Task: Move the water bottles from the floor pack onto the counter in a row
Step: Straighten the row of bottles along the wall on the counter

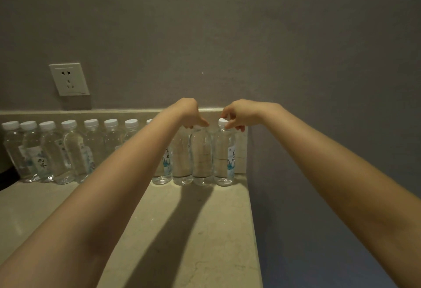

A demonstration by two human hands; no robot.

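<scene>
- We stand in a plain indoor room, a home or a guest room; we cannot tell which.
- A pale stone counter (pixel 205 230) with a low upstand (pixel 91 113) meets a grey painted wall (pixel 227 26).
- A white wall socket (pixel 69 79) sits far left, above a row of water bottles (pixel 73 149).

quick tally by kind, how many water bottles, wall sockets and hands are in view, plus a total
water bottles: at least 11 (part of the row is hidden)
wall socket: 1
hands: 2, left hand and right hand
total: at least 14
</scene>
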